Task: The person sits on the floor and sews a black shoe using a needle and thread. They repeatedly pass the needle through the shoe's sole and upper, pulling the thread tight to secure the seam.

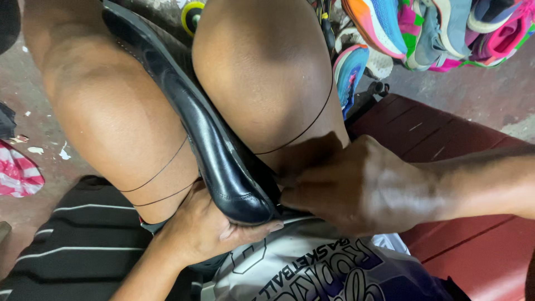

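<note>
A black leather shoe (206,139) is clamped between my two bare knees, its toe pointing down toward my lap. My left hand (203,231) cups the toe from underneath, thumb pressed against the sole edge. My right hand (356,187) is closed at the shoe's right side near the toe, fingers pinched against the seam. Thin black thread (312,122) runs over my right knee toward that hand, and more thread loops across my left thigh (161,184). What the right fingers pinch is hidden.
A dark red wooden bench (446,139) lies to the right. Several bright sports shoes (434,28) are piled at the top right. A pink-and-white striped bag (16,173) sits on the concrete floor at left. A yellow-and-black spool (192,14) is near the top.
</note>
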